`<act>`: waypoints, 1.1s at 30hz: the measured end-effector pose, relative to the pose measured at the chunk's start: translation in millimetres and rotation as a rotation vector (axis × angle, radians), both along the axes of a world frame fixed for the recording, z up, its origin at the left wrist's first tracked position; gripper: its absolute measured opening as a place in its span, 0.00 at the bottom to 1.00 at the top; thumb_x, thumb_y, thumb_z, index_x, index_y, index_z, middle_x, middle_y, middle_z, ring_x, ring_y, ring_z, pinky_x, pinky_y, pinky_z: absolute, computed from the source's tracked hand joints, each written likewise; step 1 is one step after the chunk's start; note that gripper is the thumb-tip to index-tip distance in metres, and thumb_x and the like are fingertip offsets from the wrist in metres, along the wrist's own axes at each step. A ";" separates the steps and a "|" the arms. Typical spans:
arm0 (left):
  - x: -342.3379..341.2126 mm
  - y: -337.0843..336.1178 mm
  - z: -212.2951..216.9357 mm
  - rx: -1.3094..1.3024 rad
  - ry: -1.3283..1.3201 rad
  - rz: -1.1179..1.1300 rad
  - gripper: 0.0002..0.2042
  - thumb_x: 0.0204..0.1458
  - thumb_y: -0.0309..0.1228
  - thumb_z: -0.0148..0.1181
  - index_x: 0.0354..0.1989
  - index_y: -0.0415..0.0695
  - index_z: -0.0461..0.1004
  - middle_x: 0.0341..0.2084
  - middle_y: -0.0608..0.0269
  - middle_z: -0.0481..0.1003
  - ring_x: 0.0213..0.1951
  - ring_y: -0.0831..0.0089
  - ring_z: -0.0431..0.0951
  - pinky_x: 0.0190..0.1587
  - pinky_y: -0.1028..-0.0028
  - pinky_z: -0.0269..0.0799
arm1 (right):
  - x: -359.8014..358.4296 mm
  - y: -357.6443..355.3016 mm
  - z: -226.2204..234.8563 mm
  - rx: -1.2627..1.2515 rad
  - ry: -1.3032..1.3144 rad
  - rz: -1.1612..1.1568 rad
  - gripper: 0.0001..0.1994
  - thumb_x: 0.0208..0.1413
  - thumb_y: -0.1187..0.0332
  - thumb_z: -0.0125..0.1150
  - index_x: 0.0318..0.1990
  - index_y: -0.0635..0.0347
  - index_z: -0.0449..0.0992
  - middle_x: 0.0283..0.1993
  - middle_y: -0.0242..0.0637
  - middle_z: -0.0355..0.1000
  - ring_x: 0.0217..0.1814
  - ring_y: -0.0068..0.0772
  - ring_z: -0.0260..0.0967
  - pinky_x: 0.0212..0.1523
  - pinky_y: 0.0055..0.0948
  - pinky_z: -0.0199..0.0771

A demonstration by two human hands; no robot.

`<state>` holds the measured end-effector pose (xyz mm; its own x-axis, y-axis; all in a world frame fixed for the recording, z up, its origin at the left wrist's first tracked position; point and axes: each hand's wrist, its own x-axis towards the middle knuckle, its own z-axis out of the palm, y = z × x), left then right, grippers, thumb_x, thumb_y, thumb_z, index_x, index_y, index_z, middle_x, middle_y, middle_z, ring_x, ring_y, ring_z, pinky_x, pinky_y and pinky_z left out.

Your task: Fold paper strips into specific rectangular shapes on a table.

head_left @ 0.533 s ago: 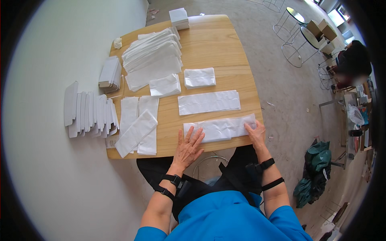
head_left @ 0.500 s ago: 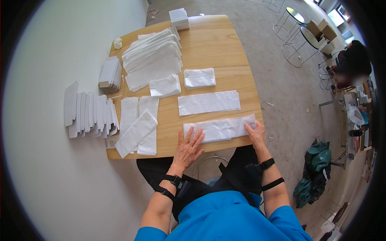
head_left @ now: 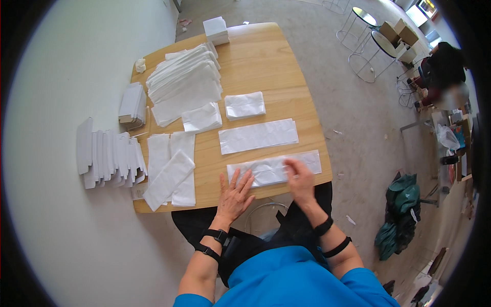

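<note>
Along the near edge of the table lies a long folded white paper strip (head_left: 271, 171), flat and slightly creased. My left hand (head_left: 235, 197) presses on its left end, fingers stretched and spread. Over the strip's middle is my right hand (head_left: 300, 181), its fingers bent and blurred by motion; whether they pinch the paper cannot be made out. Just beyond lies another long white strip (head_left: 259, 136). Farther off are two shorter folded white pieces, one on the right (head_left: 245, 105) and one on the left (head_left: 202, 117).
A fanned pile of white sheets (head_left: 186, 82) covers the wooden table's (head_left: 266, 56) far left. White strips (head_left: 169, 179) overlap at near left. Folded white cartons (head_left: 110, 156) line the left edge. Green bags (head_left: 401, 210) lie on the floor at right; a person (head_left: 445, 71) sits beyond.
My right hand has left the strip's right end and moved left to its middle. My left hand stays on the left end. The whole view has shifted slightly.
</note>
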<state>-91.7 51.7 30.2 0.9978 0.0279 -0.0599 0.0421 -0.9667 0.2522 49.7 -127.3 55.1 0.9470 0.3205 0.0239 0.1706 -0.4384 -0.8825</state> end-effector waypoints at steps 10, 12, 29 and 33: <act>3.0 -4.6 3.2 -0.305 -0.330 0.278 0.24 0.45 0.34 0.64 0.53 0.47 0.67 0.56 0.60 0.66 0.59 0.60 0.62 0.62 0.55 0.51 | -35.5 63.3 -60.3 0.211 0.362 0.057 0.12 0.56 0.77 0.48 0.46 0.68 0.71 0.39 0.45 0.76 0.40 0.34 0.76 0.43 0.30 0.75; 7.9 -4.7 -0.8 -0.365 -0.316 0.424 0.20 0.45 0.33 0.64 0.47 0.46 0.69 0.48 0.60 0.68 0.52 0.60 0.65 0.56 0.58 0.56 | -37.4 68.3 -57.8 0.195 0.373 0.019 0.12 0.55 0.78 0.47 0.46 0.69 0.71 0.39 0.46 0.76 0.40 0.35 0.76 0.43 0.30 0.76; 9.4 11.8 -26.7 -0.665 -0.435 0.687 0.05 0.55 0.30 0.56 0.31 0.44 0.68 0.27 0.65 0.68 0.33 0.71 0.68 0.39 0.72 0.62 | -39.7 70.9 -52.5 0.149 0.333 -0.011 0.13 0.54 0.75 0.51 0.46 0.69 0.72 0.38 0.46 0.77 0.40 0.37 0.77 0.44 0.31 0.75; 10.5 9.1 -21.0 -1.334 -0.494 0.816 0.06 0.62 0.32 0.51 0.35 0.43 0.67 0.28 0.76 0.63 0.31 0.87 0.60 0.35 0.85 0.60 | -33.4 71.3 -37.7 0.132 0.378 -0.026 0.12 0.57 0.66 0.55 0.42 0.67 0.75 0.32 0.44 0.77 0.36 0.32 0.76 0.39 0.29 0.74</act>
<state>-81.2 60.9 9.2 0.6745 0.7183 -0.1706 0.0684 0.1693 0.9832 16.3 -56.0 17.4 0.9048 0.3136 -0.2880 -0.1862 -0.3169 -0.9300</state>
